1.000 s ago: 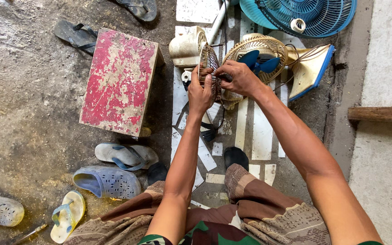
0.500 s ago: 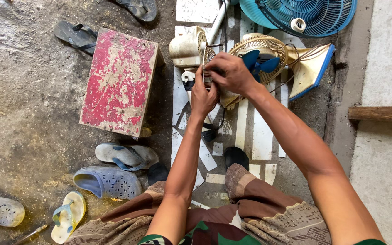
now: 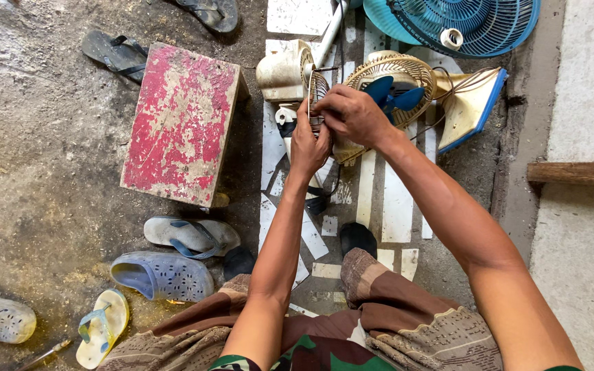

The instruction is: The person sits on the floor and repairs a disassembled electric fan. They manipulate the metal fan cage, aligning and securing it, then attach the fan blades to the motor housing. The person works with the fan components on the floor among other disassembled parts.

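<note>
My left hand and my right hand meet over a small wire fan guard that stands on edge between them. Both hands grip it, the right from above, the left from below. Just behind it lies a cream fan motor housing. To the right sits a small cream fan with a blue blade inside its cage, next to a cream and blue base.
A worn red wooden stool stands to the left. Sandals and a blue clog lie on the dirt floor. A teal fan guard rests at the top right. A concrete ledge runs along the right.
Both hands have stayed on the wire guard, shifting slightly; the right hand has turned a little over its top. Nothing else has moved.
</note>
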